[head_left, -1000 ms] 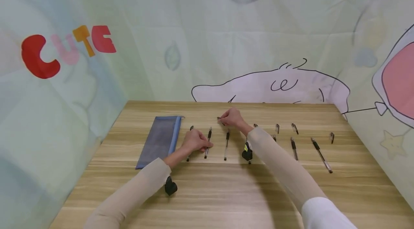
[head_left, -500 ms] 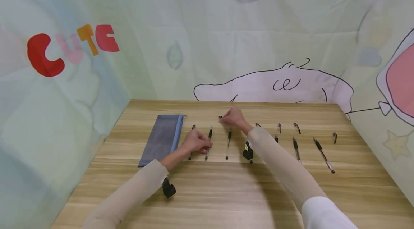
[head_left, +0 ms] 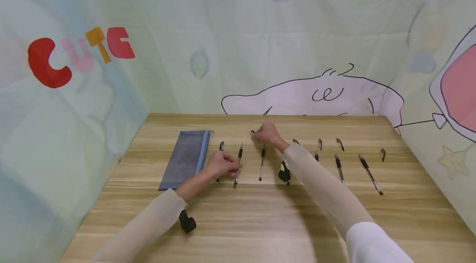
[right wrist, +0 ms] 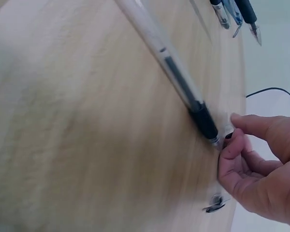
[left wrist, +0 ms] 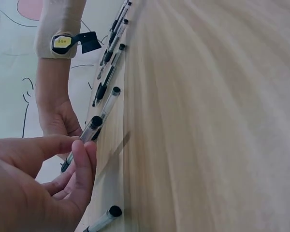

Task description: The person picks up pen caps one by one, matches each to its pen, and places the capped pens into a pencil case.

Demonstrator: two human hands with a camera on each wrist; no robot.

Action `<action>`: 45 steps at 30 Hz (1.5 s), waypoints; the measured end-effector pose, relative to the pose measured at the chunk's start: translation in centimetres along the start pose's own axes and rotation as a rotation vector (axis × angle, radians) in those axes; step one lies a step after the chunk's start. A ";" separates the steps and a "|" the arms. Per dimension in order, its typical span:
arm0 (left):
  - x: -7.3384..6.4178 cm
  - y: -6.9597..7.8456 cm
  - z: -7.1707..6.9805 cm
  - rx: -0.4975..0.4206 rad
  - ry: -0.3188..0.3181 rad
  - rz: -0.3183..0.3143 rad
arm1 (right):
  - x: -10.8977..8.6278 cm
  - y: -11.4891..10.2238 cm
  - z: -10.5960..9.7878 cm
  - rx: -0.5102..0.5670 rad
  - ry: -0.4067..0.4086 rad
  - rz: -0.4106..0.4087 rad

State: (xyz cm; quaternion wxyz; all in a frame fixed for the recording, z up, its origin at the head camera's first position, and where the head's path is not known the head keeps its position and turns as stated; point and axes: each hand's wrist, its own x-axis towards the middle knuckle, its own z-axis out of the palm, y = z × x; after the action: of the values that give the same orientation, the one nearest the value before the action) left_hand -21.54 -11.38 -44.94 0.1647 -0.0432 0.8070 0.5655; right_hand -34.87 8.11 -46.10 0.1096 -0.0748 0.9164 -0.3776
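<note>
My left hand (head_left: 222, 164) pinches a clear-barrelled gel pen (head_left: 239, 153) between thumb and fingers. In the left wrist view this pen (left wrist: 91, 128) is tilted above the tabletop, its shadow lying beside it. Farther back, my right hand (head_left: 267, 133) pinches a small clear-and-black pen cap (head_left: 252, 132). Fingers partly cover that cap (right wrist: 228, 133) in the right wrist view. To the right of the held pen lies an uncapped pen (head_left: 262, 155) with a black grip. Another pen (head_left: 221, 146) lies partly hidden behind my left hand.
A blue-grey mesh pencil pouch (head_left: 184, 159) lies at the left of the wooden table (head_left: 238, 221). More uncapped pens (head_left: 370, 174) lie to the right, with several loose caps (head_left: 340, 144) behind them. A printed cloth backdrop (head_left: 178, 40) stands along the table's far and side edges.
My left hand has lifted the pen slightly off the table and drawn back a little. The right hand stays in nearly the same place with the cap.
</note>
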 end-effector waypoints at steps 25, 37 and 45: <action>-1.6 0.2 0.1 0.012 -0.042 0.021 | -2.7 -1.5 -2.3 0.436 -0.144 0.008; -1.6 0.0 0.5 0.018 -0.045 0.048 | -3.6 -1.7 -3.0 0.536 -0.249 0.015; -1.3 0.1 0.8 0.045 -0.054 0.054 | -4.0 -1.6 -2.8 0.501 -0.336 -0.006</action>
State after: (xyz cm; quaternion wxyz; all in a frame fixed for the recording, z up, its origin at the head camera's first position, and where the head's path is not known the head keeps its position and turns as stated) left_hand -20.20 -10.75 -44.70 0.1721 -0.0021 0.8156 0.5524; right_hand -31.62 9.81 -42.42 0.2737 -0.1097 0.7634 -0.5747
